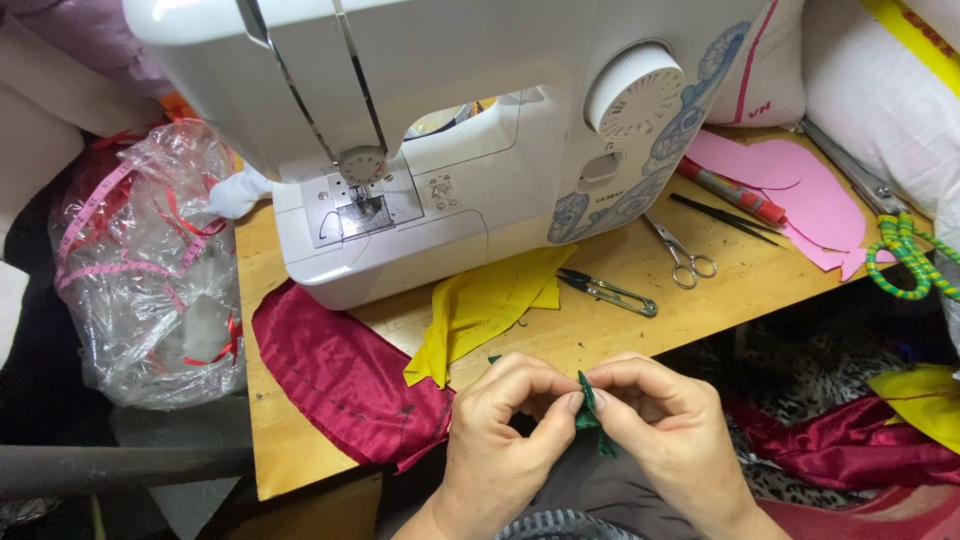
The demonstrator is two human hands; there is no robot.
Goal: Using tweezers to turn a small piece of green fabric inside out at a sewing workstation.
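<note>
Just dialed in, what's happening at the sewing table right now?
A person pinches a small green fabric piece between the fingertips of the left hand and right hand, just off the front edge of the wooden table. A white sewing machine stands on the table, with yellow fabric and dark red fabric lying in front of it. Thread snips, small scissors and pink cut-outs lie to the right, untouched.
</note>
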